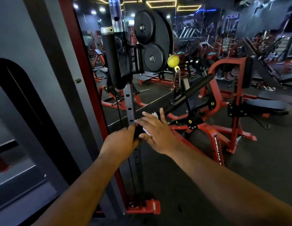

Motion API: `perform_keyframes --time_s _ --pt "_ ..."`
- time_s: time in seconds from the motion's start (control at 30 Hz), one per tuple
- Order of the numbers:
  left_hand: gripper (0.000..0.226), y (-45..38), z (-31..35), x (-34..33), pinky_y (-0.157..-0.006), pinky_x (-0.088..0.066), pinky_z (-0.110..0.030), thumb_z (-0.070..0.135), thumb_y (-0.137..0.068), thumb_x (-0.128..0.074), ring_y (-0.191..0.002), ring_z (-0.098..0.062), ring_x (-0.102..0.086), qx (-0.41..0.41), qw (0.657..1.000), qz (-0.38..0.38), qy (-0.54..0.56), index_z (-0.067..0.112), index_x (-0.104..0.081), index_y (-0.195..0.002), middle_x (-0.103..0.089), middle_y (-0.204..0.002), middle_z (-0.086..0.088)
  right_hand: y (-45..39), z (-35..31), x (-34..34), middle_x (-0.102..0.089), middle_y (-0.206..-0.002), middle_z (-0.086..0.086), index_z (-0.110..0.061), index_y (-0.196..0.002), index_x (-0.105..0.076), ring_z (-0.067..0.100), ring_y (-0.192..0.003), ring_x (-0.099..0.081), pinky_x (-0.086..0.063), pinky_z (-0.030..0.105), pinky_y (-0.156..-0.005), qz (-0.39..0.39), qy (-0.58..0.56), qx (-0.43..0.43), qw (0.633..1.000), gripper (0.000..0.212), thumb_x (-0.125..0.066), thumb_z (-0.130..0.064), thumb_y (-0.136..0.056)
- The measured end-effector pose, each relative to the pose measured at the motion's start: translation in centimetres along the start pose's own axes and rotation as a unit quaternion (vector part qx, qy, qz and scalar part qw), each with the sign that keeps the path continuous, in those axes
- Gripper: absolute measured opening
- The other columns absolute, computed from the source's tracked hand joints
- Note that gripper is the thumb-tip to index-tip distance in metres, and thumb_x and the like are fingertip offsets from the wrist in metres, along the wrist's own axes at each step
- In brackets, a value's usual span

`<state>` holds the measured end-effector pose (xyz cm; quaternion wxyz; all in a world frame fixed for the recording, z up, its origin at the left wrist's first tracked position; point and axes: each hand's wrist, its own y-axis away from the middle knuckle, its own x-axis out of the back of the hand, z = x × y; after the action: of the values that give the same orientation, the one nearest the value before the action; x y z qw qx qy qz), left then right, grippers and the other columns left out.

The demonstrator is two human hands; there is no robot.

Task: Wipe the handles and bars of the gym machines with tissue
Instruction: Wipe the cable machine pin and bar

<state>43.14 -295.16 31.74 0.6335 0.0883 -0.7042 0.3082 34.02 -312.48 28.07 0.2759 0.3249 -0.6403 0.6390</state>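
A black padded bar handle slants from the upper right down to my hands at the frame's centre. My left hand grips its near end beside the grey perforated upright. My right hand lies over the bar with fingers straight, pressing a white tissue against it; bits of tissue show at my fingertips and under the palm. A second black padded handle stands upright above, by the pulley.
Black weight plates and a yellow ball stopper with a chain hang above the bar. A red frame post and mirror wall stand at left. Red gym machines fill the floor at right.
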Motion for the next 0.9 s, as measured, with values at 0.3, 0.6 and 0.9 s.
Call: perform_keyframes --time_s 0.3,0.6,0.9 --pt "0.047 0.5 0.5 -0.7 -0.072 -0.060 -0.038 0.062 -0.102 -0.035 -0.080 -0.013 -0.065 0.001 1.000 -0.003 0.028 0.025 -0.046 -0.129 -0.063 -0.098 0.005 -0.1 1.8 0.0 -0.057 -0.144 -0.005 -0.024 -0.134 -0.060 0.013 -0.156 -0.019 0.000 0.068 -0.120 0.068 0.008 -0.122 0.990 0.047 -0.023 -0.038 -0.111" --pt "0.049 1.2 1.1 -0.8 -0.068 -0.059 -0.038 0.062 -0.103 -0.033 -0.080 -0.015 -0.065 0.008 0.999 -0.009 0.037 0.025 -0.043 -0.133 -0.060 -0.097 0.005 -0.8 4.1 0.6 -0.045 -0.158 -0.003 -0.025 -0.137 -0.060 0.022 -0.158 -0.010 -0.004 0.070 -0.120 0.109 0.058 -0.257 0.959 0.051 -0.019 -0.041 -0.110" --pt "0.048 1.8 2.1 -1.6 -0.068 -0.056 -0.034 0.052 -0.107 -0.029 -0.082 -0.015 -0.063 -0.016 0.997 -0.013 0.076 0.023 -0.035 -0.145 -0.061 -0.110 0.001 0.2 -1.9 -3.8 -0.006 -0.171 0.000 -0.019 -0.162 -0.024 0.016 -0.158 0.002 -0.020 0.056 -0.125 0.262 -0.188 -0.401 0.858 0.053 -0.027 -0.039 -0.113"
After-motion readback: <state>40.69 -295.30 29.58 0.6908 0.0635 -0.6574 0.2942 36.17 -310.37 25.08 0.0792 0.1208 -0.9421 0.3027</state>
